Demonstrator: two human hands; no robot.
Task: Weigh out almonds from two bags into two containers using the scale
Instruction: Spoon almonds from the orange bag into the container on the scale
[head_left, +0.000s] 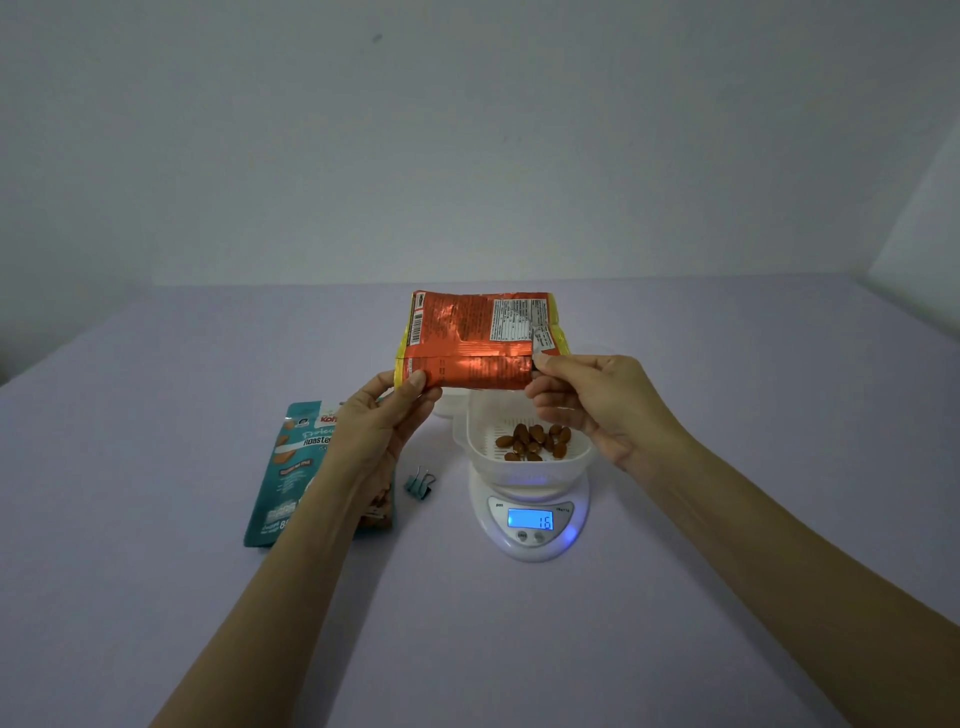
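A pale lilac table (156, 597) fills the lower half of the view, meeting a plain grey wall. Two bare forearms reach in from the bottom corners, and the hands are set apart, each clamped on one end of the same packet. The left hand (379, 421) pinches the lower left corner of a foil orange almond bag (467, 338) with its thumb on the near face. The right hand (597, 400) pinches the lower right edge. The bag is held off the table, above and just behind the scale, with its printed back, barcode and nutrition panel facing the camera and its lower edge folded up. A teal roasted-almond bag (283, 478) lies flat on the table to the left, partly hidden under the left wrist. A white digital kitchen scale (530, 545) stands right of centre, and its lit blue display (530, 519) reads what looks like 16. On its platform sits a white perforated container (530, 470). A second white container (448, 408) peeks out behind the left fingers, mostly hidden. Between teal bag and scale lies a small teal binder clip (420, 484). Brown almonds (535, 441) lie scattered in the container on the scale.
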